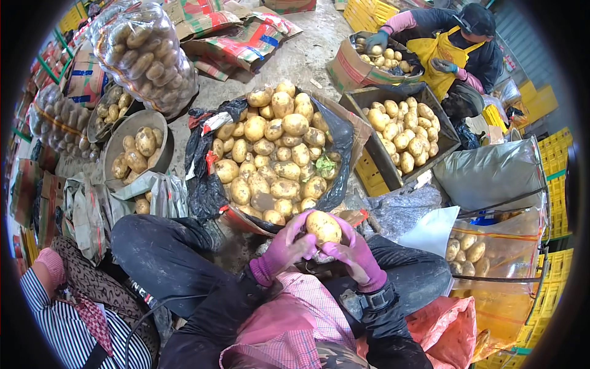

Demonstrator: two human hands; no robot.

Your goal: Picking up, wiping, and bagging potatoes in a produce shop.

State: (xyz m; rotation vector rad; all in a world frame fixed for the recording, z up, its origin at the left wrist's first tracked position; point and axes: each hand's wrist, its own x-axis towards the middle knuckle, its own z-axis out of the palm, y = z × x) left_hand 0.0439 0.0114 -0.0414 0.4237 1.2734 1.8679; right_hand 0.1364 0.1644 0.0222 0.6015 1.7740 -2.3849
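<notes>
A large potato (323,226) is held between my two hands, just above my lap. My left hand (286,243), in a pink glove, grips its left side, and my right hand (354,251), gloved the same, grips its right. Directly beyond them stands a cardboard box lined with black plastic (340,138), heaped with potatoes (285,170), several of them smeared with soil. A green leaf (325,164) lies among them on the right.
To the right is a dark crate (392,180) of potatoes on a yellow crate. A co-worker (438,60) handles potatoes in another box (350,67). On the left are a metal basin (113,157) and a tall plastic sack of potatoes (143,55). Another person (92,318) sits at lower left.
</notes>
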